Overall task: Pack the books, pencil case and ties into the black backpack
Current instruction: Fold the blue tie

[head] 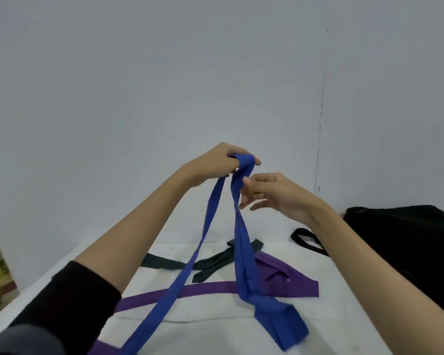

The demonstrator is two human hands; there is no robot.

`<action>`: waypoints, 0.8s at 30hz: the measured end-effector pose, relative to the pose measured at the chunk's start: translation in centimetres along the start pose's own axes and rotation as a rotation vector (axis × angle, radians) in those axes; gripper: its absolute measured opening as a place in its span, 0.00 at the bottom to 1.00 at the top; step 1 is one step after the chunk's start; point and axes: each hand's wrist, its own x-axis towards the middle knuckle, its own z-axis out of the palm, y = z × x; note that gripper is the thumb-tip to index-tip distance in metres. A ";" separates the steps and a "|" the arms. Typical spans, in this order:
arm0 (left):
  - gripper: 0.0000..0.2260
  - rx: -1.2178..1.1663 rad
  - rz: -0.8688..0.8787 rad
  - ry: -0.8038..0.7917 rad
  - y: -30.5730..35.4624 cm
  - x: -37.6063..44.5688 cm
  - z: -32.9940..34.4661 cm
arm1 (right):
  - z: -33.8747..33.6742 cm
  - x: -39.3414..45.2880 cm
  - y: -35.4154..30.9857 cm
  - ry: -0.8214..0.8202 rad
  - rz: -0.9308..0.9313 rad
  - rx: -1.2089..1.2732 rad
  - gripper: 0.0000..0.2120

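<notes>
The left hand is raised above the table, its fingers curled tight round the fold of the blue tie, which loops over them and hangs down in two strands. The right hand is just beside the wider strand, fingers loosely spread and thumb forward; it seems to touch the cloth at the fingertips, but I cannot tell whether it has pinched it. The narrow strand runs down toward the person's body, while the broad end trails onto the white table and lies crumpled there.

Under the blue tie lie two others: a purple tie stretched across the tabletop, and a dark green tie behind it, nearer the wall. The black backpack sits at the right edge of the table, its strap looped out toward the ties. No books or pencil case show from here.

It looks as though the tie is being gathered or folded for packing. Next the right hand likely needs to take the hanging strands and double them up, so the bundle is compact enough to carry across to the backpack.
</notes>
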 end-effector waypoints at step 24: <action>0.12 -0.442 -0.018 0.152 -2.8 1.7 -1.0 | 0.3 3.0 -4.4 0.411 -0.169 0.250 0.06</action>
